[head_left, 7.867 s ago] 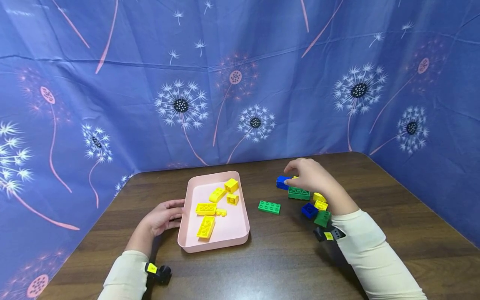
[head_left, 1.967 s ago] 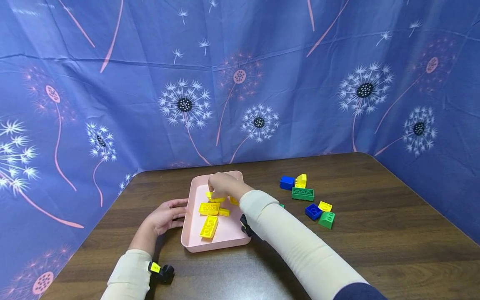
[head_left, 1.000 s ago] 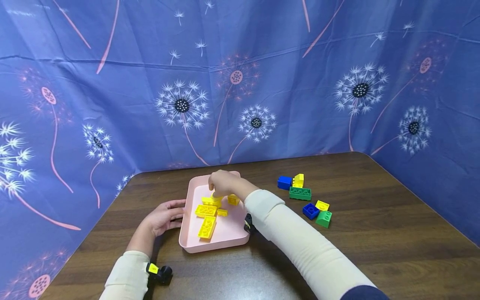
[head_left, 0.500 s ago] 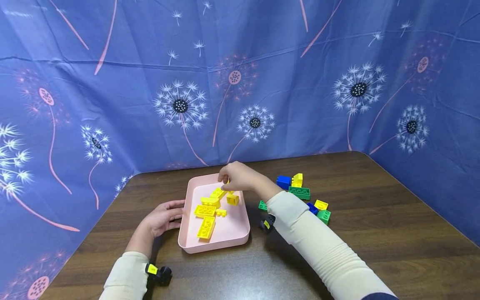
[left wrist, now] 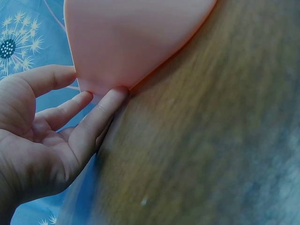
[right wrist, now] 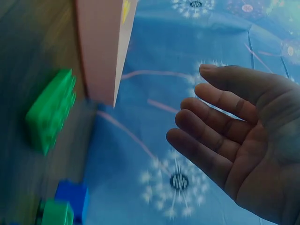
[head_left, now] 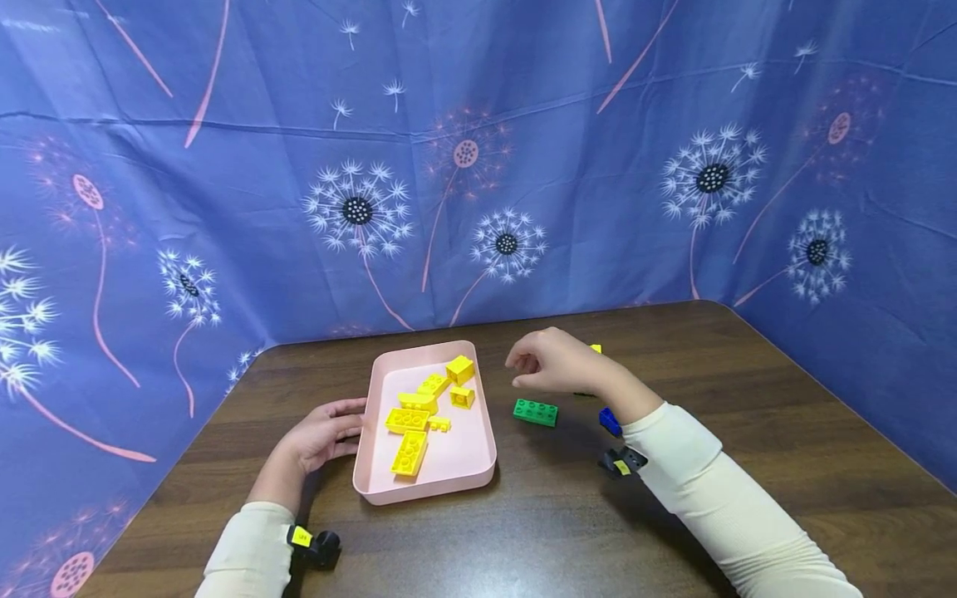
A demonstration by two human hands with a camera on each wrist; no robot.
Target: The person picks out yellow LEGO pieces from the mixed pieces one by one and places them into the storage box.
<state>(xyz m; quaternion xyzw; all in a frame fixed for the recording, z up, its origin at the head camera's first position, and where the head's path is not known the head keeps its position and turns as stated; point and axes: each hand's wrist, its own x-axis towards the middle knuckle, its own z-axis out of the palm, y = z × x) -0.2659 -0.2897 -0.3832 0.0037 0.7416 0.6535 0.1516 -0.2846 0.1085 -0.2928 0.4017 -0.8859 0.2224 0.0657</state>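
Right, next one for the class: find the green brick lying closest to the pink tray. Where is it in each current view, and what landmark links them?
Head: the green brick is just right of centre, below mid-height.
Left wrist: not in the picture.
Right wrist: the green brick is towards the left edge, about mid-height.
Shared landmark: the pink tray, partly visible in both wrist views.

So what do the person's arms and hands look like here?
The left hand and right hand are bare, with no gloves showing. The left sleeve and right sleeve are plain cream and long. At each cuff sits a small black camera with a yellow label; its print is too small to read.
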